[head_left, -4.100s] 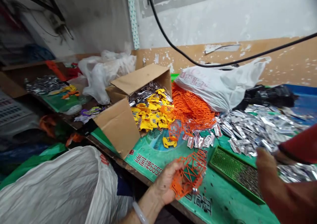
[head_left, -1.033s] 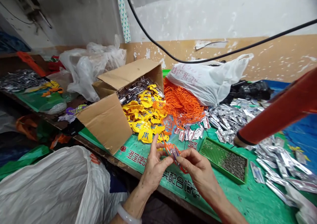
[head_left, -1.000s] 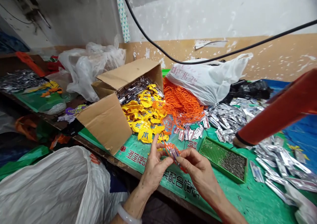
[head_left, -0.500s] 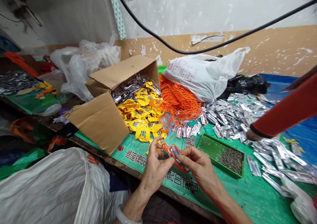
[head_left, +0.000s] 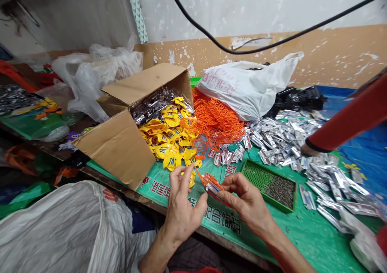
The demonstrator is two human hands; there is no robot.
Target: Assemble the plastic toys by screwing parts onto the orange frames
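Between thumb and fingers, my right hand (head_left: 246, 200) pinches a flat orange plastic lattice piece (head_left: 211, 180) with a small silvery packet (head_left: 214, 189) against it. My left hand (head_left: 183, 204) is just left of that piece, its fingers spread and thumb apart, holding nothing. Behind my hands lie crumpled yellow printed pieces (head_left: 172, 159), spilling from an open cardboard box (head_left: 117, 144). A heap of orange lattice pieces (head_left: 214, 116) sits right of the box, and a short row of silver-and-red packets (head_left: 226, 155) lies in front of it.
A green perforated tray (head_left: 256, 176) with small dark bits stands to the right. Beyond it spread many silver packets (head_left: 284, 140), with a co-worker's red sleeve (head_left: 347, 128) reaching over them. A white plastic bag (head_left: 248, 85) rests behind. A large white sack (head_left: 60, 228) is at front left.
My left hand has let go of the orange lattice piece and opened; the right keeps holding it with the packet. Earlier only my left hand held a lattice piece. The view has shifted right.
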